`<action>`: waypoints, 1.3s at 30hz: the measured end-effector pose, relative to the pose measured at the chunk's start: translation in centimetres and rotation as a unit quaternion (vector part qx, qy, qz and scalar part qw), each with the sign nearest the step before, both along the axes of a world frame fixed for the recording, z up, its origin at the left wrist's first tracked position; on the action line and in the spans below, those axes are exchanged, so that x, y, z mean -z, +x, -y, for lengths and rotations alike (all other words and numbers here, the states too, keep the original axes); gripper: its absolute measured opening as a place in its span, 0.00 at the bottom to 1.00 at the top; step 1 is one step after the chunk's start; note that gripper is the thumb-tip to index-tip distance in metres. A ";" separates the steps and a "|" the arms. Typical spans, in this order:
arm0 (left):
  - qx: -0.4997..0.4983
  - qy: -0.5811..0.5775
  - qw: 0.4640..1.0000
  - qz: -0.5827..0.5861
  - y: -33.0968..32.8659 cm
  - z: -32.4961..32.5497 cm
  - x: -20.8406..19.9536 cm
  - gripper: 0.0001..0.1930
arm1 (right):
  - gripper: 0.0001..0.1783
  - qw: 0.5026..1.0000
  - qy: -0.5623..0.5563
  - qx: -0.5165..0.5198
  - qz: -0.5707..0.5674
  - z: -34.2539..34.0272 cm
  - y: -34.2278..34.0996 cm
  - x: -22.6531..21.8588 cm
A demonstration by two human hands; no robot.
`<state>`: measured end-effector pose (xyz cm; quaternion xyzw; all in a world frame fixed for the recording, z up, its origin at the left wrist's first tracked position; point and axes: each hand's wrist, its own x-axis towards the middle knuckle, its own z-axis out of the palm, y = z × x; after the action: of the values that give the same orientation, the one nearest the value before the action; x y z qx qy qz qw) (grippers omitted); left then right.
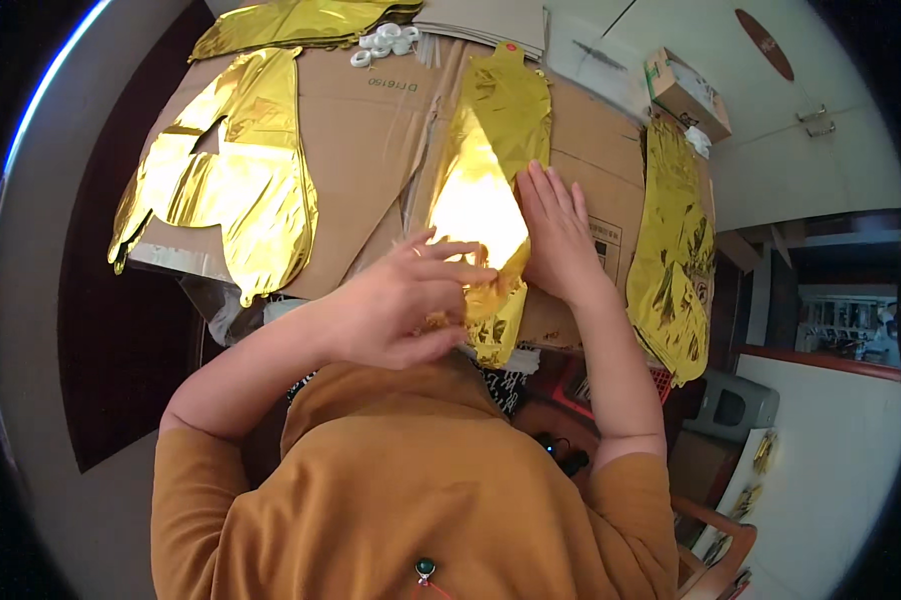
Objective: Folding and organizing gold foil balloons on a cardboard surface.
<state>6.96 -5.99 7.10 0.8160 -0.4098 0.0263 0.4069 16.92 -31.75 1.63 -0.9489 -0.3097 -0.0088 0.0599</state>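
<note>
A person in a mustard-brown top (391, 490) with a dark green pendant (426, 567) sits or stands, I cannot tell which, at a work surface covered with brown cardboard (361, 170). In the middle lies a long, shiny gold foil piece (486, 180), running from the far edge of the cardboard toward the person's chest. Its far end narrows to a rounded tab with a red spot; bright glare whitens its centre, and its near end is crumpled.

The left hand (411, 300) is over the near part of this foil, fingers spread and bent, thumb toward the body. I cannot tell whether it pinches the foil or only touches it. The right hand (556, 230) lies flat along the foil's right edge, palm down, fingers straight and pointing away, clasping nothing.

To the left, a broad gold foil shape (261, 180) with cut-out curves rests on the cardboard. To the right lies a long wrinkled gold foil strip (671, 230). At the far left edge more gold foil (291, 28) is layered, with a cluster of small white rolls (383, 44) just beside it. Beyond the right-hand strip sits a small open carton (686, 95), near a white cabinet (771, 170).
</note>
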 end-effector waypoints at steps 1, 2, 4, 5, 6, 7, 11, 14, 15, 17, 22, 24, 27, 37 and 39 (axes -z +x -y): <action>0.046 0.023 0.999 -0.009 0.4 0.4 0.2 0.11 | 0.43 1.000 -0.004 -0.001 0.000 0.0 0.1 0.0; 0.086 0.008 0.992 -0.089 0.6 0.5 0.7 0.12 | 0.42 1.000 0.008 -0.004 0.006 0.0 0.1 0.2; 0.112 -0.024 0.967 -0.228 1.1 0.1 1.3 0.12 | 0.42 1.000 0.009 -0.002 0.001 0.1 0.2 0.2; 0.042 -0.053 0.969 -0.237 1.5 -0.7 1.5 0.14 | 0.42 1.000 0.009 0.003 -0.003 0.2 0.1 0.2; -0.029 -0.083 0.966 -0.242 1.9 -1.6 1.7 0.16 | 0.43 1.000 0.010 0.004 -0.001 0.2 0.1 0.2; -0.101 -0.112 0.958 -0.245 2.5 -2.2 1.8 0.18 | 0.43 1.000 0.010 0.003 0.001 0.2 0.2 0.2; -0.197 0.165 0.961 0.098 6.2 -2.3 4.3 0.27 | 0.44 1.000 0.013 0.006 -0.004 0.1 0.0 0.1; -0.146 0.229 0.959 0.082 7.2 -1.6 5.9 0.31 | 0.43 1.000 0.010 -0.001 0.006 0.3 0.2 0.4; -0.143 0.234 0.958 0.087 7.3 -1.5 5.8 0.31 | 0.43 1.000 0.007 -0.003 0.010 0.4 0.3 0.5; -0.134 0.244 0.956 0.096 7.4 -1.2 5.4 0.30 | 0.41 1.000 0.005 0.000 0.001 0.3 0.3 0.2; -0.106 0.194 0.968 0.115 9.8 -2.0 5.9 0.25 | 0.36 1.000 0.010 0.009 -0.009 0.2 0.3 -0.2; -0.108 0.173 0.971 0.128 10.8 -2.4 6.1 0.23 | 0.37 0.999 0.022 0.010 -0.021 0.1 0.3 -0.5; -0.100 0.185 0.967 0.142 11.4 -2.8 6.3 0.24 | 0.39 0.999 0.039 0.006 -0.020 0.2 0.4 -0.5; -0.092 0.173 0.968 0.157 11.6 -3.1 6.4 0.25 | 0.22 0.969 0.220 -0.083 0.076 -1.4 -0.2 -3.2; -0.086 0.175 0.968 0.156 11.7 -2.9 6.1 0.25 | 0.19 0.956 0.265 -0.120 0.040 -3.6 -2.1 -3.0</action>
<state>18.69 -3.07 0.97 0.8924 -0.3947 0.1162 0.1853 14.86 -28.14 4.63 -0.8536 -0.4103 -0.1213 0.2970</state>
